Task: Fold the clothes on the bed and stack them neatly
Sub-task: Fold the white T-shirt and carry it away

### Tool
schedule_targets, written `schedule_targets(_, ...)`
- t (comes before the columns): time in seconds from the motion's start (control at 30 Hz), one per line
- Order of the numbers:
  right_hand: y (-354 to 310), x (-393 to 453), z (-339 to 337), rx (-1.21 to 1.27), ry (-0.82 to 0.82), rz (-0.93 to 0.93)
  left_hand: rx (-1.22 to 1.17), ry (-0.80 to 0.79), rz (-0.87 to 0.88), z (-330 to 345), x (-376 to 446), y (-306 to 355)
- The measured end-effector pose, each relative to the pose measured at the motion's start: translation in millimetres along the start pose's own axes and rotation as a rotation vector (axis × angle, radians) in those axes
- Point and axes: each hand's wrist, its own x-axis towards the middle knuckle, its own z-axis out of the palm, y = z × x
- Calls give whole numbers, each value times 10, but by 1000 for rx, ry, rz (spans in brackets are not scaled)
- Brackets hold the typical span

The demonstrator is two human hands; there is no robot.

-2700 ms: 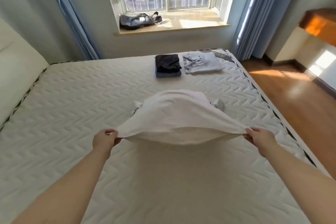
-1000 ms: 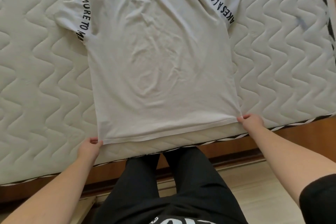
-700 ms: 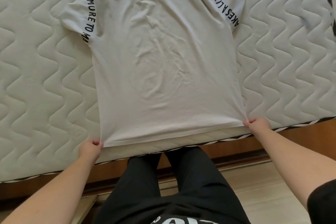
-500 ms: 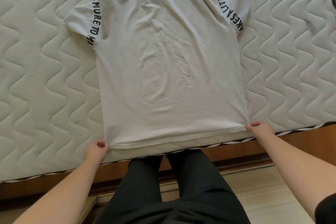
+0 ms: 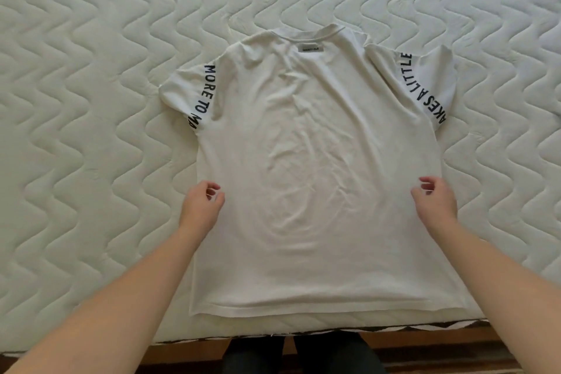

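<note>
Head view: hands [image 5: 200,206] over flat white T-shirt [image 5: 315,179], holding nothing.

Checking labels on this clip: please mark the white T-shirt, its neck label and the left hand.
white T-shirt [image 5: 318,191], head view, middle of the back panel.
neck label [image 5: 311,48], head view, centre of the tag.
left hand [image 5: 201,206], head view, back of the hand.

A white short-sleeved cotton T-shirt [image 5: 315,179] lies flat, and all readable text stands on it. Along the seam of its sleeve on the viewer's left, black capital letters read "MORE TO M", the last letters running under the sleeve's edge. Along the seam of the opposite sleeve, black capitals read "AKES A LITTLE", the start being cut off. A small white label just below the collar carries dark print too small to read.
</note>
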Motion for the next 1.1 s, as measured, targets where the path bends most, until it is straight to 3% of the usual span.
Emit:
schedule_targets(0.2,-722,698,70,69,-16,-141,68,-19,236,-135,939,716)
schedule_targets(0.4,-1463,1540,97,40,23,-224,223,6,331,-236,1955,1244)
schedule_targets(0.53,-1939,2066,179,-143,33,-342,374,191,452,-251,2539,1589)
schedule_targets(0.6,-2183,2252,262,-304,-5,-407,429,212,422,-248,2800,1733)
schedule_targets(0.7,-2392,2450,410,-601,-92,-458,576,-12,224,-249,3095,1860)
schedule_targets(0.8,-2390,2606,429,-737,-56,-514,597,-163,202,-300,3241,1838)
schedule_targets(0.97,-2238,2897,31,-514,-64,-345,505,-150,290,-529,3350,1664)
schedule_targets(1.1,-2139,3055,-104,-546,-9,-286,518,33,288,-536,3373,1485)
